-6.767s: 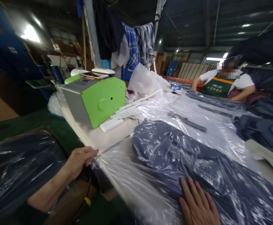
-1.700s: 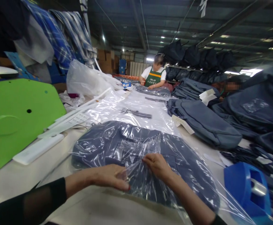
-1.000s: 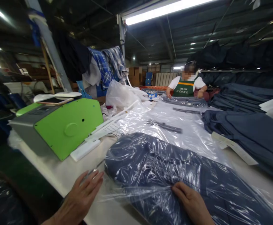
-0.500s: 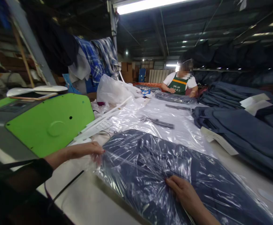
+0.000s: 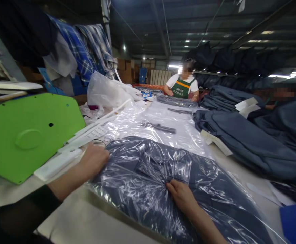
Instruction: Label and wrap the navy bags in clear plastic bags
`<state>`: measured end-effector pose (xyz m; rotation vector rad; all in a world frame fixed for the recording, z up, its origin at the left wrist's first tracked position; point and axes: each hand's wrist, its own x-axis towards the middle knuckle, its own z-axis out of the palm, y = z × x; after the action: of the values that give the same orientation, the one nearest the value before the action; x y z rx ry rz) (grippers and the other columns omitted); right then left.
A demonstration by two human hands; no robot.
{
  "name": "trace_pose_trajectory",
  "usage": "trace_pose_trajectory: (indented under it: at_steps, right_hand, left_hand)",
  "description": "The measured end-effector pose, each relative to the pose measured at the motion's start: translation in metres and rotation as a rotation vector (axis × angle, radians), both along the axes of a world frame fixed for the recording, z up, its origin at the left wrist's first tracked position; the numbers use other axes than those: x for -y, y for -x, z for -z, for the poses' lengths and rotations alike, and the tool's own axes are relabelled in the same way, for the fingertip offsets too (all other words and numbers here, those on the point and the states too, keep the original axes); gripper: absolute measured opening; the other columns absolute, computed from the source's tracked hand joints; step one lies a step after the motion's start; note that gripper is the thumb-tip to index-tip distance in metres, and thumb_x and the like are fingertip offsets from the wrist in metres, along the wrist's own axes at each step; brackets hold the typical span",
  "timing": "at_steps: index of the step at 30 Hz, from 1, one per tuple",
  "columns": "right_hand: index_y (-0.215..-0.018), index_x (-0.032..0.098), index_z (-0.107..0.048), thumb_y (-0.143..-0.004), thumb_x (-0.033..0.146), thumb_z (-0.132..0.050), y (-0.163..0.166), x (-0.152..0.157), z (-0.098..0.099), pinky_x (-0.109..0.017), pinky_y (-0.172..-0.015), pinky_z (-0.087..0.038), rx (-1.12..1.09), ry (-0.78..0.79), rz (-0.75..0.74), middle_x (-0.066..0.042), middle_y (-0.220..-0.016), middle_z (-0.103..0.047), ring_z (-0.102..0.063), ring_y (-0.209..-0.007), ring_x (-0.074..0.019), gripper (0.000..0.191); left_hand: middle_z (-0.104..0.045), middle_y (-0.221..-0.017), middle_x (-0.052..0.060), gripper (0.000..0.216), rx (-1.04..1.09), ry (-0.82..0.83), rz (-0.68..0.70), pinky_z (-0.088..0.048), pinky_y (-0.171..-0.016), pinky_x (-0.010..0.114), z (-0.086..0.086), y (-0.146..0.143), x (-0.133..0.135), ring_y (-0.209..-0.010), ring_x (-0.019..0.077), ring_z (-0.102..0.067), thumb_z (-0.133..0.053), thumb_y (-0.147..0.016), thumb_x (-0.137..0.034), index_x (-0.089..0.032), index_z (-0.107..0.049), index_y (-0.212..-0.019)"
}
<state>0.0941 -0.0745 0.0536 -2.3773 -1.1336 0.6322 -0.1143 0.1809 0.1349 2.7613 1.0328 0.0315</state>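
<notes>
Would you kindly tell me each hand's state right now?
Left hand: closed at the left end of the clear bag; any grip is hidden.
Right hand: closed, pinching the clear bag's film.

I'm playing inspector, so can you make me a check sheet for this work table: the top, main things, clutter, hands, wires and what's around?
Surface: pale table, partly under clear sheets.
Job's things: dark blue bundle inside clear wrap.
Clutter: green machine, white strips, crumpled bag.
Hands: right hand pinches the wrap; left hand curled at the bundle's end, hold unclear.
Cables: thin dark wire beside the strips.
Surroundings: co-worker in green apron, dark cloth pile, hanging plaid cloth.
</notes>
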Motion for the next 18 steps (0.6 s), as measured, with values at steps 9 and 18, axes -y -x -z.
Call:
trace_pose_trajectory:
  at_steps: [9,18]
  right_hand:
    - [-0.085,0.016,-0.064,-0.093,0.028,-0.043,0.005,-0.001,-0.019,-0.028,-0.074,-0.04,0.07,0.085,-0.016,-0.009,-0.088,-0.069,-0.063,-0.085,-0.0193,0.026]
    - [-0.139,0.02,-0.039,-0.07,0.041,-0.073,0.03,0.162,-0.03,-0.044,-0.096,-0.045,0.631,-0.136,-0.146,-0.013,-0.128,-0.058,-0.055,-0.116,-0.0316,0.081]
  left_hand:
    - [-0.06,-0.112,0.011,0.03,0.323,0.057,0.609,-0.045,-0.095,0.042,0.09,-0.091,0.13,-0.107,0.0245,-0.055,-0.047,-0.088,-0.015,-0.015,-0.054,-0.118]
    - [-0.061,-0.09,0.004,0.015,0.352,0.277,0.546,-0.044,-0.085,0.038,0.099,-0.103,0.114,-0.089,0.0221,-0.056,-0.046,-0.085,-0.03,-0.021,-0.056,-0.088]
